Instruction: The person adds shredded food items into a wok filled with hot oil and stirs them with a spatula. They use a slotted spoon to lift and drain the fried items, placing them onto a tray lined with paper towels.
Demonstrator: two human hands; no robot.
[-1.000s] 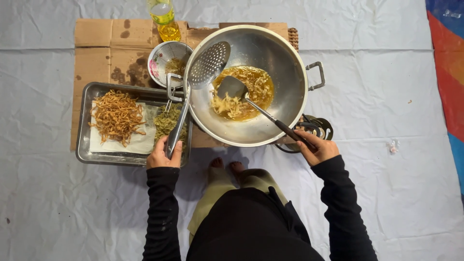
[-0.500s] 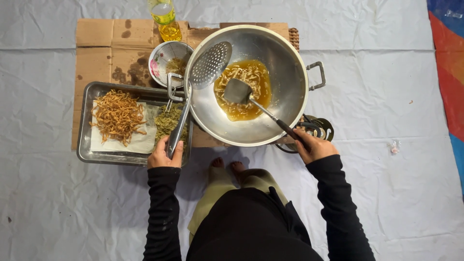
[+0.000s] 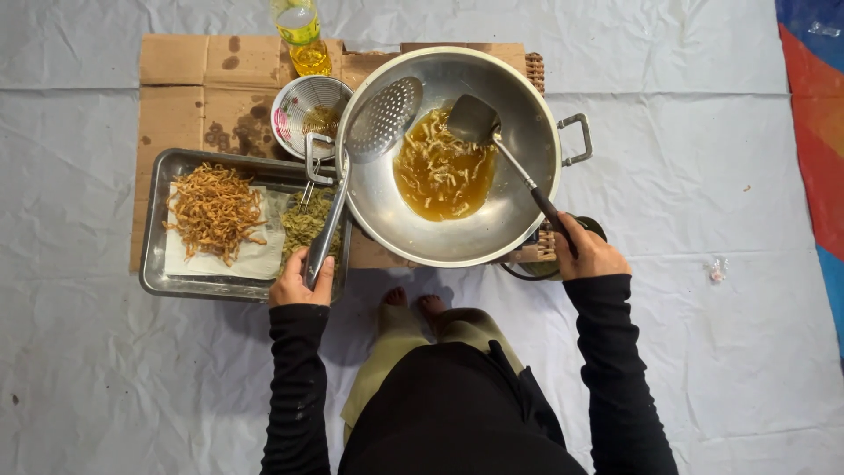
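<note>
Since a second ago the spatula [image 3: 482, 123] has swung from the near left of the oil to the far side of the wok [image 3: 519, 189], its blade now lifted by the far rim, and the pale strips [image 3: 440, 171] it was pushing lie loose in the oil. The left hand and its skimmer have hardly shifted.

Largest first: grey sheeting [image 3: 703, 352] covers the floor, with oil-stained cardboard [image 3: 189, 84] laid on it. On the cardboard sits the wok, a shallow pool of golden oil and frying strips in its middle. To its left lies a steel tray [image 3: 154, 264] lined with white paper — a heap of browned fried strips [image 3: 214, 211] on it and a greenish pile beside that, which may be raw shreds; the view is too small to tell. Beyond the tray stand a small colander [image 3: 303, 110] and a bottle of oil [image 3: 303, 35].

The right hand [image 3: 591, 255] is wrapped tight round the spatula's dark handle, fingers closed. The handle's long axis runs from that hand up and left across the wok, so the blade lies well away from the fingers, past the food. The left hand [image 3: 301, 281] grips the skimmer [image 3: 380, 114] handle, fingers curled round it — its perforated disc rests on the wok's left rim, just beside the oil and nearer the strips than the spatula blade.
</note>
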